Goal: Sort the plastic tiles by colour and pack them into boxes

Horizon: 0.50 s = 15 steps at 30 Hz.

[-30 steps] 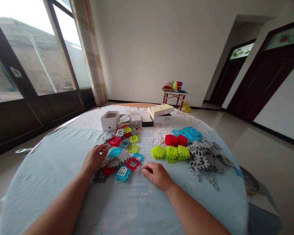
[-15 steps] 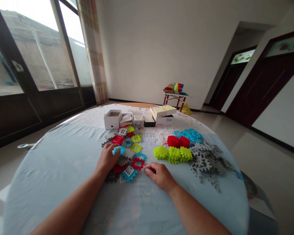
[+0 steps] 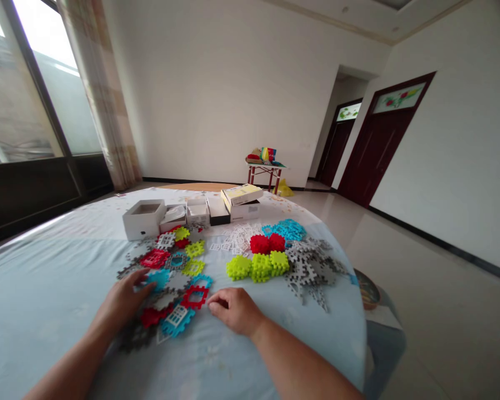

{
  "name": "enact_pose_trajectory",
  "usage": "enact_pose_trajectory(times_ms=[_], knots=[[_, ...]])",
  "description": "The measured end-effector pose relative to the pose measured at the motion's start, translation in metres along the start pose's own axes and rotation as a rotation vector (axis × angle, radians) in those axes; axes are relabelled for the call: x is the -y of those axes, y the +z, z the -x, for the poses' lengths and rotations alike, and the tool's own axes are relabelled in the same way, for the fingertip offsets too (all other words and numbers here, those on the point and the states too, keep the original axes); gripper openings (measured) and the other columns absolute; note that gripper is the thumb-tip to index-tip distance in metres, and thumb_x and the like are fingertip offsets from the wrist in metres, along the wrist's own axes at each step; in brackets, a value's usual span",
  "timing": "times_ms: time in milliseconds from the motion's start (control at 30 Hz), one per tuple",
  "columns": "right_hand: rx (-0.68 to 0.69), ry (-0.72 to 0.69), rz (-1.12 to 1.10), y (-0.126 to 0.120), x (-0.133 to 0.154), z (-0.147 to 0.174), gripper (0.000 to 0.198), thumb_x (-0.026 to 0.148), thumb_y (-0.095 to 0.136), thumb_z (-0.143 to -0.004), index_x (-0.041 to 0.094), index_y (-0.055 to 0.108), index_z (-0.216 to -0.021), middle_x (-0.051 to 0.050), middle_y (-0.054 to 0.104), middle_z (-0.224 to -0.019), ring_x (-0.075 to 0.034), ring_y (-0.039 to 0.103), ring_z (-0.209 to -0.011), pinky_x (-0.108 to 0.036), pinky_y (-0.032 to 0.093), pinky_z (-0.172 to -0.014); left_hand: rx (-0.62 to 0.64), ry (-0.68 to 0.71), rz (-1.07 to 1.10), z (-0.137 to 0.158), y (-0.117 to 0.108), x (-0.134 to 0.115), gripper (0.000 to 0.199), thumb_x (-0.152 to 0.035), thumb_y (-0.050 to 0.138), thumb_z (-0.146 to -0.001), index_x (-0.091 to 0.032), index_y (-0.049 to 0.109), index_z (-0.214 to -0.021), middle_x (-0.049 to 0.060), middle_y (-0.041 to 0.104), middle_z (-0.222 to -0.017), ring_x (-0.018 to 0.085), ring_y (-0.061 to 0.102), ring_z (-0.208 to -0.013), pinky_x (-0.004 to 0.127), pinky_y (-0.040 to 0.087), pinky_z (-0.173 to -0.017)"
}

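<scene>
In the head view, a flat blue plastic tile (image 3: 159,279) with toothed edges sits among other notched tiles (image 3: 155,258) on the cloth-covered surface (image 3: 66,289). The left hand (image 3: 134,286) is at the blue tile's left edge, thumb and fingers parted — I can't make out whether its grip has hold. To the tile's right, the right hand (image 3: 233,308) curls loosely, any contents hidden. Half a second ago, the left fingers covered more blue; the camera has since swung rightward. Beyond the tile stand cardboard boxes (image 3: 144,229); right of it, bumpy green stacks (image 3: 260,268) and a jagged grey heap (image 3: 312,264).
</scene>
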State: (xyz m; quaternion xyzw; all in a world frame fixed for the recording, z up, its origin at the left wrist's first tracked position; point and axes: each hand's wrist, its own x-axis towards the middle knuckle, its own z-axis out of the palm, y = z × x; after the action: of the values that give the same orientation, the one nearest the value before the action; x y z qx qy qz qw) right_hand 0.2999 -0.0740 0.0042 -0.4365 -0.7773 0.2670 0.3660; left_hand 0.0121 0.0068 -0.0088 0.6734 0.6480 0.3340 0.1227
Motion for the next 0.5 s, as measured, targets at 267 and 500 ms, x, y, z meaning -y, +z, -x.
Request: enact_pose_trajectory(times_ms=[267, 500], knots=[[0.01, 0.002, -0.042, 0.001, -0.003, 0.0, 0.02, 0.022, 0.053, -0.08, 0.018, 0.07, -0.089, -0.003, 0.07, -0.078, -0.013, 0.062, -0.072, -0.019, 0.043, -0.065, -0.143, -0.116, 0.15, 0.013, -0.021, -0.038, 0.048, -0.048, 0.055, -0.064, -0.018, 0.063, -0.102, 0.008, 0.066, -0.078, 0.024, 0.062, -0.07, 0.034, 0.048, -0.062], [-0.045, 0.057, -0.192, -0.003, -0.001, 0.0, 0.026, 0.034, 0.054, -0.082, 0.017, 0.066, -0.098, -0.001, 0.065, -0.072, -0.013, 0.058, -0.065, -0.021, 0.042, -0.06, -0.053, -0.06, 0.646, 0.035, -0.01, -0.087, 0.041, -0.047, 0.068, -0.059, -0.018, 0.062, -0.088, 0.002, 0.065, -0.072, 0.016, 0.059, -0.064, 0.026, 0.047, -0.057]])
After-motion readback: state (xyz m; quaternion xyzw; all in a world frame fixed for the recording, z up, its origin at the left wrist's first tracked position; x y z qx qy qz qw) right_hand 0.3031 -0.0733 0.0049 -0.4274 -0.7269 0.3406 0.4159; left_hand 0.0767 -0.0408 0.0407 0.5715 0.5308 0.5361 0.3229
